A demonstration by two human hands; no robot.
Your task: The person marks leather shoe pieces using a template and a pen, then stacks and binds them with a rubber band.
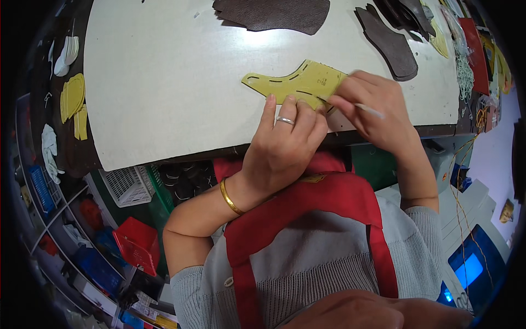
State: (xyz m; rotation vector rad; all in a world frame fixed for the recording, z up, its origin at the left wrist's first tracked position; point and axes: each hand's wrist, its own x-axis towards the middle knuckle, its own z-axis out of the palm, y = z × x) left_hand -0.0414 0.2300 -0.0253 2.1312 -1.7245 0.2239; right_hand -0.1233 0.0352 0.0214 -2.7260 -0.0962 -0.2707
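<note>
A yellow shoe-part template [276,83] with dark slots lies on the pale board, a thin dark edge showing beneath its rim. My left hand [287,140], with a ring and a gold bangle, rests its outstretched fingertips on the near edge of that template and presses it down. In my right hand [378,104] is a slim pale pen [370,111], gripped between thumb and fingers. Its dark tip touches the template at a slot near the right end. The fingers of the right hand cover the template's right corner.
Dark brown leather pieces [274,13] lie at the far edge, and more stacked leather pieces [390,46] at far right. Yellow templates [72,97] and a white glove [49,151] sit left of the white board [164,109]. Below stand a red bin [137,244] and a white basket [126,186].
</note>
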